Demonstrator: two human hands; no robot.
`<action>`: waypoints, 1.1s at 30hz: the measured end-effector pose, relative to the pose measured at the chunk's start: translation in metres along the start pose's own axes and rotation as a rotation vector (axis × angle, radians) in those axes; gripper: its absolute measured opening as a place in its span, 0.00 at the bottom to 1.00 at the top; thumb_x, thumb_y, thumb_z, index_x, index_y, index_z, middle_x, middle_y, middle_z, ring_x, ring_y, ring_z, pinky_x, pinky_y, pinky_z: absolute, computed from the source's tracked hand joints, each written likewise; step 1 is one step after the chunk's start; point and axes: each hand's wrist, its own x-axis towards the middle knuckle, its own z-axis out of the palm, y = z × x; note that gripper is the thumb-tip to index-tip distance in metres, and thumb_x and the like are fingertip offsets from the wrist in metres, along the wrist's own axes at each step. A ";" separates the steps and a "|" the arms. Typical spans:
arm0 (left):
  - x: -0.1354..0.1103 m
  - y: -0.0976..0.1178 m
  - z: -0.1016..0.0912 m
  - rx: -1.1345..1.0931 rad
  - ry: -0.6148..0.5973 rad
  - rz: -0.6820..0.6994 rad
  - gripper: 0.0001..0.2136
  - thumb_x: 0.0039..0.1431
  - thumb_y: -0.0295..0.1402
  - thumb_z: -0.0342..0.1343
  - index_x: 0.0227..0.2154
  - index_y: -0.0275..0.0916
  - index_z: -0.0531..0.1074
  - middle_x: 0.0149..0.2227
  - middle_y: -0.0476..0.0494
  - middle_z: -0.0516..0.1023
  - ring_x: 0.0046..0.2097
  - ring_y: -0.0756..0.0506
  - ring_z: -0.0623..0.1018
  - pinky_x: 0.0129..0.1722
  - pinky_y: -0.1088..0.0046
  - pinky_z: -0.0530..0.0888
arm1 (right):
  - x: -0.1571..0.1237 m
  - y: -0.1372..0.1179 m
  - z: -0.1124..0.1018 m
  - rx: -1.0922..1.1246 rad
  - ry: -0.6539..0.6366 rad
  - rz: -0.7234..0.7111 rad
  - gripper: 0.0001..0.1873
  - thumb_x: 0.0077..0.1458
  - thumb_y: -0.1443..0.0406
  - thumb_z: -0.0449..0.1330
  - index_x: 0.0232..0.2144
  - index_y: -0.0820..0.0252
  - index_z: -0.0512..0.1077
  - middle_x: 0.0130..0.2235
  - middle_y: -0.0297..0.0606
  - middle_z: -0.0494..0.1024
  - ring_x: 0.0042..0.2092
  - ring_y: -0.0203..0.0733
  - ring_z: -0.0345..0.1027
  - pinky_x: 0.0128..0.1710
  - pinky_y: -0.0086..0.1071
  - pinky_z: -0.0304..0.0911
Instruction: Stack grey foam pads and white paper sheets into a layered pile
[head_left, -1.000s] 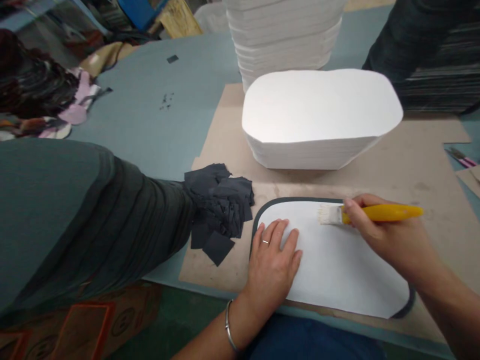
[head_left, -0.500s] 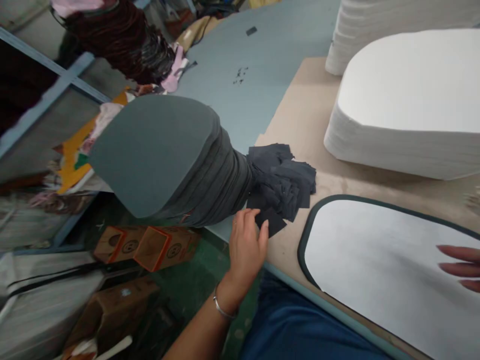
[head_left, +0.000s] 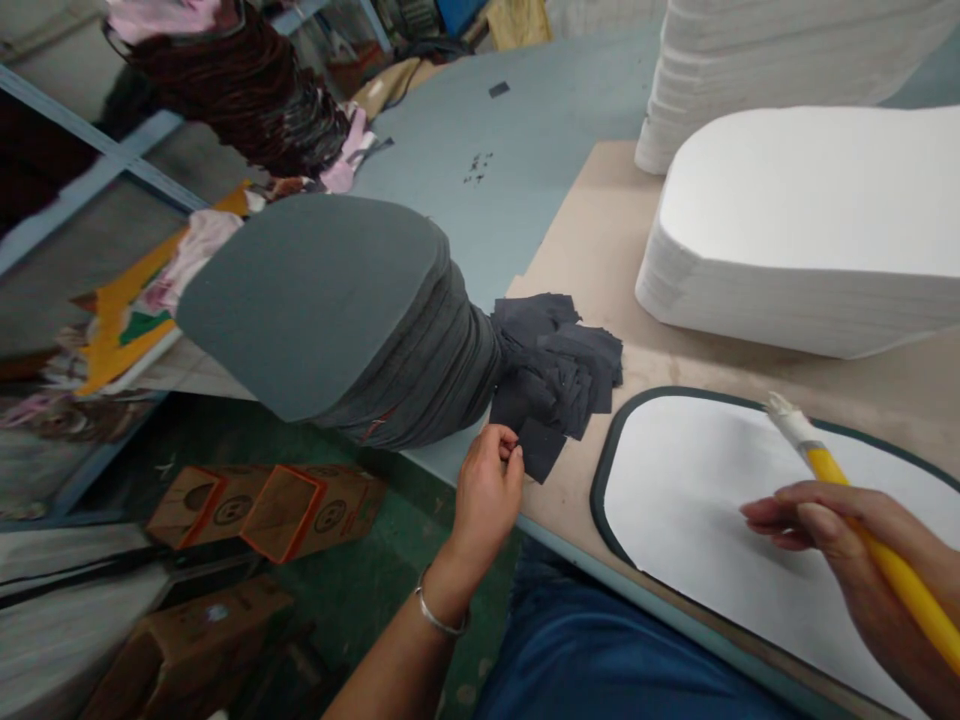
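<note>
Tabletop in use, bearing a tall stack of dark panels by its near edge on the left and, farther back toward the right edge, a stack of white sheets. Lying closer along the near edge, a white sheet on a dark panel, showing a dark rim; probably best guarding that surface from stray bristle contact. Reaching low over the near edge with the left forearm, slanting it up and holding the left hand back uppermost, thumb and fingertips gathered. Hanging the right hand over the white sheet, well apart from the left, and clamping it around a yellow brush, aiming the bristles toward the far edge. Fanning out beside the dark stack, a pile of dark squares. Bringing the left fingertips to the left corner of a loose dark square on the pile's near side; impossible to tell whether pinching it. Likely working best by separating that square alone, gripping only its corner, without dragging others.
</note>
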 end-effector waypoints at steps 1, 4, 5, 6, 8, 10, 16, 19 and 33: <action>0.000 0.002 0.000 -0.054 -0.004 -0.021 0.03 0.63 0.28 0.53 0.39 0.41 0.69 0.36 0.46 0.74 0.39 0.45 0.76 0.43 0.67 0.71 | -0.002 -0.003 -0.001 0.031 -0.053 -0.001 0.16 0.66 0.46 0.51 0.39 0.40 0.76 0.40 0.32 0.85 0.37 0.49 0.82 0.32 0.39 0.80; 0.000 0.019 -0.008 -0.320 -0.105 -0.064 0.05 0.59 0.29 0.55 0.39 0.40 0.68 0.37 0.46 0.73 0.40 0.46 0.75 0.43 0.69 0.71 | -0.004 -0.009 -0.001 0.070 -0.085 -0.047 0.17 0.69 0.48 0.51 0.41 0.46 0.76 0.40 0.31 0.84 0.38 0.45 0.82 0.32 0.35 0.76; 0.001 0.029 -0.012 -0.431 -0.192 -0.074 0.06 0.59 0.29 0.56 0.39 0.40 0.68 0.37 0.47 0.73 0.40 0.46 0.75 0.43 0.70 0.71 | -0.004 -0.012 0.000 0.073 -0.059 -0.082 0.16 0.69 0.49 0.52 0.42 0.47 0.75 0.41 0.31 0.84 0.39 0.44 0.82 0.34 0.34 0.76; 0.001 0.040 -0.016 -0.537 -0.299 -0.079 0.07 0.58 0.29 0.56 0.39 0.39 0.68 0.37 0.47 0.72 0.40 0.47 0.75 0.42 0.71 0.71 | -0.004 -0.015 0.001 0.082 -0.035 -0.118 0.15 0.68 0.49 0.53 0.44 0.48 0.74 0.43 0.32 0.84 0.41 0.44 0.82 0.38 0.34 0.75; 0.002 0.067 -0.019 -0.709 -0.525 -0.066 0.08 0.57 0.28 0.57 0.40 0.39 0.68 0.36 0.49 0.71 0.39 0.49 0.73 0.40 0.73 0.70 | 0.000 -0.023 0.003 0.129 -0.009 -0.184 0.13 0.68 0.50 0.56 0.46 0.49 0.70 0.49 0.34 0.83 0.48 0.43 0.80 0.48 0.34 0.73; 0.001 0.093 -0.014 -0.823 -0.728 -0.030 0.09 0.56 0.26 0.58 0.40 0.38 0.68 0.36 0.50 0.70 0.37 0.51 0.72 0.38 0.75 0.69 | 0.004 -0.033 0.003 0.209 -0.042 -0.243 0.13 0.67 0.53 0.59 0.47 0.50 0.66 0.52 0.36 0.80 0.53 0.41 0.77 0.54 0.33 0.69; -0.012 0.133 0.042 -0.857 -0.846 -0.111 0.11 0.55 0.25 0.57 0.41 0.38 0.68 0.35 0.50 0.69 0.34 0.53 0.70 0.34 0.76 0.69 | -0.006 -0.030 0.002 0.219 0.099 -0.137 0.05 0.67 0.63 0.58 0.42 0.51 0.64 0.35 0.30 0.73 0.35 0.33 0.73 0.35 0.23 0.68; -0.014 0.139 0.072 -0.804 -0.801 -0.162 0.09 0.57 0.25 0.56 0.42 0.38 0.68 0.33 0.52 0.68 0.29 0.53 0.69 0.30 0.76 0.69 | -0.017 -0.011 0.009 0.164 0.228 -0.043 0.07 0.66 0.62 0.60 0.43 0.53 0.64 0.35 0.30 0.72 0.31 0.32 0.71 0.31 0.24 0.67; 0.049 0.178 0.139 -0.016 -0.424 0.526 0.13 0.64 0.22 0.53 0.49 0.40 0.66 0.40 0.44 0.76 0.44 0.42 0.78 0.46 0.64 0.74 | 0.041 0.041 0.029 -0.183 0.269 0.080 0.07 0.63 0.64 0.58 0.44 0.56 0.66 0.35 0.38 0.76 0.35 0.47 0.71 0.35 0.36 0.63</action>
